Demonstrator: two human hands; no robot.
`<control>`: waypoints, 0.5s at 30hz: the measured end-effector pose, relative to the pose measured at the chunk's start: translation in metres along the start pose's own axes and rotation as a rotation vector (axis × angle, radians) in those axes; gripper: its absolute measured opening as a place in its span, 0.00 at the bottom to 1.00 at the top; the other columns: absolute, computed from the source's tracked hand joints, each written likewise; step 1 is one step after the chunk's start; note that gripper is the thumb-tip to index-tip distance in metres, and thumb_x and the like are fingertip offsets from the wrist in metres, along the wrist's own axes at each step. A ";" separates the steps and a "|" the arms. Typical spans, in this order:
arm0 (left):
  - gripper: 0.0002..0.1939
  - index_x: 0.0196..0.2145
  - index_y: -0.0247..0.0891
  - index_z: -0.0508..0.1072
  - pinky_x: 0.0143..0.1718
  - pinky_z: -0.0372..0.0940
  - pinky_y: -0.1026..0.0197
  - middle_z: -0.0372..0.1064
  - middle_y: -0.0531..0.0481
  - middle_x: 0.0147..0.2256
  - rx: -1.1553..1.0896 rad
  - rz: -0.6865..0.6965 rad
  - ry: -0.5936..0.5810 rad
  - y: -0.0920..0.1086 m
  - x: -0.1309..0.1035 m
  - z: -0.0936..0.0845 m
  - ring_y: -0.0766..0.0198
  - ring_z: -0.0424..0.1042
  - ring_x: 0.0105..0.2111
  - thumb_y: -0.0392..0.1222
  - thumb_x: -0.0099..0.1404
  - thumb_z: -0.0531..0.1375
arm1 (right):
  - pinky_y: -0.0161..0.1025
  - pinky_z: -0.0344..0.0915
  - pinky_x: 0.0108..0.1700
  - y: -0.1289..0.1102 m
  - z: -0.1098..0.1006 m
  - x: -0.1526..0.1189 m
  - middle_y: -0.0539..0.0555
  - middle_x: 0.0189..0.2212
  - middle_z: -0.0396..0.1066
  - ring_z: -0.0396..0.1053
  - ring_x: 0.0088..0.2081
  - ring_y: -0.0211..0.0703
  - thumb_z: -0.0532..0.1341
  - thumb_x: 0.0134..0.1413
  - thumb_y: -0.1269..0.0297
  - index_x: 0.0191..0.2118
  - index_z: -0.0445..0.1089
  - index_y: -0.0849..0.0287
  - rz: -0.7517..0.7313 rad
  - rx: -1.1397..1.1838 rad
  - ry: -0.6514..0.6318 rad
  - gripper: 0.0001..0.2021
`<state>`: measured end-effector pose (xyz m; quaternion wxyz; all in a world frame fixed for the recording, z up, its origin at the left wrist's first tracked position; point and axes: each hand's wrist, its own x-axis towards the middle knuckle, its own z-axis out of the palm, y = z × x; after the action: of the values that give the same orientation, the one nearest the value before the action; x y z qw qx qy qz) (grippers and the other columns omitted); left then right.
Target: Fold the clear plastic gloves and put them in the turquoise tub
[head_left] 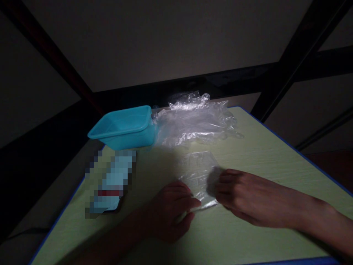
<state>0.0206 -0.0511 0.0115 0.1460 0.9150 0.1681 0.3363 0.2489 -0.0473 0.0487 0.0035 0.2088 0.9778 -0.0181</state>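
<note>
A dim room with dark beams surrounds a pale green table with a blue edge [248, 228]. On the table's far side lies a heap of crumpled clear plastic bags [195, 119], and just left of the heap stands a turquoise rectangular plastic tub [124, 127]. Nearer than the heap, a small flat clear plastic bag [200, 173] lies on the table. The left hand [172, 213] pinches its near edge between thumb and fingers; the right hand [238, 195], fingers curled, grips its right side.
</note>
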 end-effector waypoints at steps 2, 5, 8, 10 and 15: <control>0.10 0.35 0.33 0.69 0.34 0.68 0.58 0.70 0.47 0.22 -0.005 0.002 -0.002 0.000 0.001 0.000 0.64 0.69 0.25 0.30 0.55 0.52 | 0.44 0.61 0.41 -0.001 0.002 0.000 0.51 0.30 0.72 0.68 0.33 0.43 0.57 0.54 0.71 0.31 0.69 0.60 -0.006 -0.021 0.019 0.04; 0.10 0.35 0.33 0.68 0.34 0.68 0.59 0.69 0.47 0.22 -0.009 0.004 0.001 0.000 0.001 -0.001 0.64 0.69 0.24 0.29 0.55 0.52 | 0.44 0.61 0.40 -0.002 0.004 0.001 0.51 0.30 0.72 0.68 0.33 0.43 0.59 0.53 0.70 0.30 0.69 0.60 -0.003 -0.069 0.040 0.03; 0.10 0.35 0.34 0.68 0.35 0.67 0.58 0.69 0.48 0.23 -0.008 0.005 0.006 0.000 0.001 0.000 0.65 0.69 0.24 0.30 0.56 0.52 | 0.43 0.61 0.41 -0.003 0.006 0.003 0.51 0.29 0.72 0.68 0.33 0.43 0.61 0.52 0.71 0.30 0.69 0.60 -0.001 -0.127 0.058 0.02; 0.10 0.36 0.34 0.68 0.35 0.67 0.59 0.69 0.48 0.22 -0.014 0.004 -0.001 -0.001 0.001 0.000 0.65 0.68 0.24 0.29 0.56 0.52 | 0.43 0.62 0.41 -0.004 0.006 0.003 0.50 0.28 0.72 0.68 0.32 0.43 0.62 0.50 0.72 0.30 0.69 0.60 -0.006 -0.164 0.065 0.02; 0.10 0.36 0.34 0.67 0.36 0.67 0.59 0.69 0.48 0.23 -0.020 -0.009 -0.019 -0.001 0.000 0.001 0.64 0.70 0.26 0.30 0.56 0.52 | 0.43 0.63 0.40 -0.004 0.006 0.004 0.50 0.29 0.72 0.69 0.33 0.43 0.63 0.48 0.74 0.28 0.69 0.59 -0.032 -0.220 0.045 0.04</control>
<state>0.0206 -0.0501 0.0104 0.1582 0.9159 0.1676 0.3288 0.2434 -0.0497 0.0427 0.0041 0.1921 0.9769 0.0940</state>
